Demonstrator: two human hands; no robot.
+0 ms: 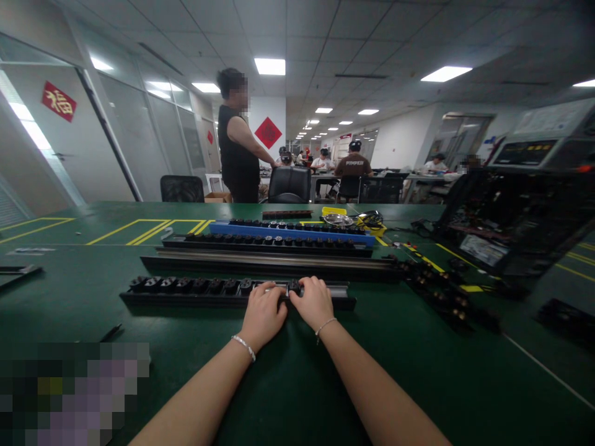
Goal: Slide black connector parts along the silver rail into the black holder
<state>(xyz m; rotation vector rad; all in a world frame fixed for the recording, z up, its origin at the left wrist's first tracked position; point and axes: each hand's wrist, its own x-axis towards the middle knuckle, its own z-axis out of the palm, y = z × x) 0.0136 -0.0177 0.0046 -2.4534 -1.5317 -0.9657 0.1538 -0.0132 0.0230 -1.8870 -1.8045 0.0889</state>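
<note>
A long black power strip housing (195,301) lies across the green table in front of me. Round black socket modules (215,285) sit in a row along its left and middle part. My left hand (264,314) grips the housing just right of that row, fingers bent over the top and thumb at the front. Between my hands is a single black socket module (294,286) in the channel, pinched by my right hand (315,303). The channel shows bare metal to the right of that hand. My fingertips are partly hidden.
Behind lie another long housing (269,263), a strip with modules (320,242) and a blue strip (227,228). Loose black modules (446,297) are heaped at right, near an opened machine (493,217). A metal dish (338,220) stands farther back. A person (239,142) stands beyond the table.
</note>
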